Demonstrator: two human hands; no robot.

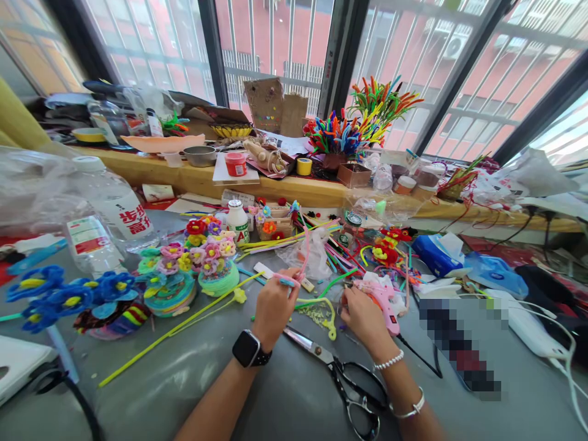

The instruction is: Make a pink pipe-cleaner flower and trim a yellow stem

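My left hand (275, 309), a watch on its wrist, is closed on a pink pipe cleaner (306, 248) whose free end points upward; a bit of light blue shows at the fingers. My right hand (365, 315) has its fingertips pinched together beside a pink glue gun (388, 306); what they hold, if anything, is too small to tell. Between the hands lies a pale yellow-green pipe cleaner (331, 318) with a curled end. Large black-handled scissors (316, 349) lie partly open on the grey table (184, 392) below the hands.
At left stand pots of fuzzy flowers, such as a green pot (219, 278) and blue flowers (73, 294), beside a large plastic bottle (114, 202). A long yellow pipe cleaner (174, 334) crosses the table. A blurred-out dark object (459, 343) and white power bank (528, 324) lie right.
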